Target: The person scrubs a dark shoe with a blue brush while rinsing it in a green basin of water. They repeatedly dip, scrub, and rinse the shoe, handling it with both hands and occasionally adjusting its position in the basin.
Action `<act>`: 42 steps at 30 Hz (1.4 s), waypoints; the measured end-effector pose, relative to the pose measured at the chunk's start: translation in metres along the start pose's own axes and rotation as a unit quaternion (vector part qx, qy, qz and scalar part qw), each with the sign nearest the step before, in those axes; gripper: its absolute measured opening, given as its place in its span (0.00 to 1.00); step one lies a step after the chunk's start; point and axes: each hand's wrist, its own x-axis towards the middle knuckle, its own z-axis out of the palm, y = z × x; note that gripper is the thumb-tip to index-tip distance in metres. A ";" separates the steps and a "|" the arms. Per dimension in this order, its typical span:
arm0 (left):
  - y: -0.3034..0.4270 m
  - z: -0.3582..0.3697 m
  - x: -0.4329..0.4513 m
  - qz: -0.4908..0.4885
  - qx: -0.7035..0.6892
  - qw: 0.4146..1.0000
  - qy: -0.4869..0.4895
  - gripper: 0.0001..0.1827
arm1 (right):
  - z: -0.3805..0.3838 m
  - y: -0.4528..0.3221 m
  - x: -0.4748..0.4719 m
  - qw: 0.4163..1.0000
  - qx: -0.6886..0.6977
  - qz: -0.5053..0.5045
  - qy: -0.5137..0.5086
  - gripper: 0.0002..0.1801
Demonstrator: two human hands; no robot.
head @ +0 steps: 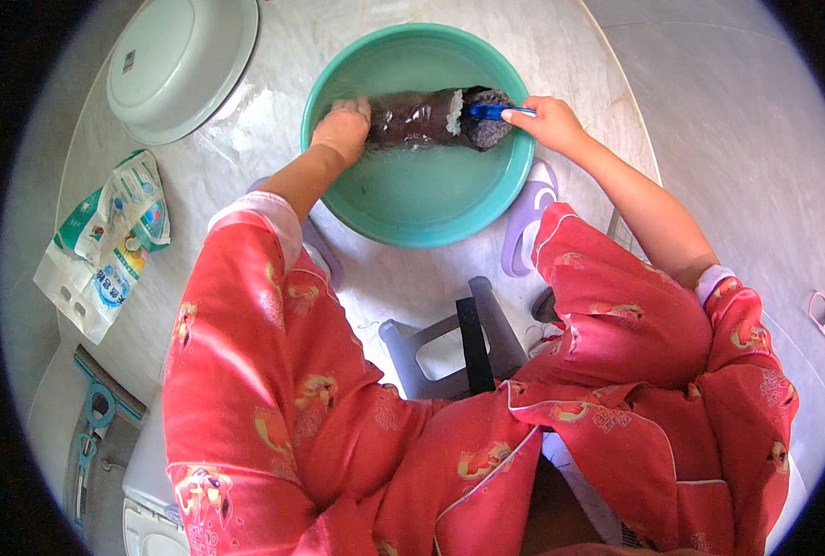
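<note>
A round green plastic basin point(412, 233) of cloudy water stands on the floor in front of me. Across it lies a wet dark brown boot point(412, 121), apparently fleece-lined, its open top facing right. White suds point(455, 112) cling near that opening. My left hand point(345, 128) grips the boot's left end, with some fingers hidden behind it or in the water. Over the basin's right rim, my right hand point(548, 121) pinches the handle of a blue brush-like tool point(487, 112). The tool reaches to the grey fuzzy lining point(492, 133); its working end cannot be made out clearly.
An overturned pale basin point(183, 62) lies at upper left. Below it is a crumpled printed plastic detergent bag point(117, 229). A grey plastic stool point(447, 347) stands between my knees. Purple slippers point(523, 222) flank the basin. Blue-handled cleaning tools point(96, 410) lean at lower left.
</note>
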 end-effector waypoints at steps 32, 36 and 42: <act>0.005 -0.017 0.004 0.017 0.020 0.998 -0.058 0.26 | 0.047 -0.060 0.004 0.992 -0.045 -0.120 0.015 0.25; 0.004 -0.016 -0.002 -0.005 -0.001 0.999 -0.051 0.25 | 0.049 -0.069 -0.001 0.997 -0.005 -0.081 0.006 0.24; 0.000 -0.012 0.004 -0.004 0.000 0.998 -0.057 0.25 | 0.025 -0.039 -0.006 0.999 -0.031 -0.029 0.026 0.28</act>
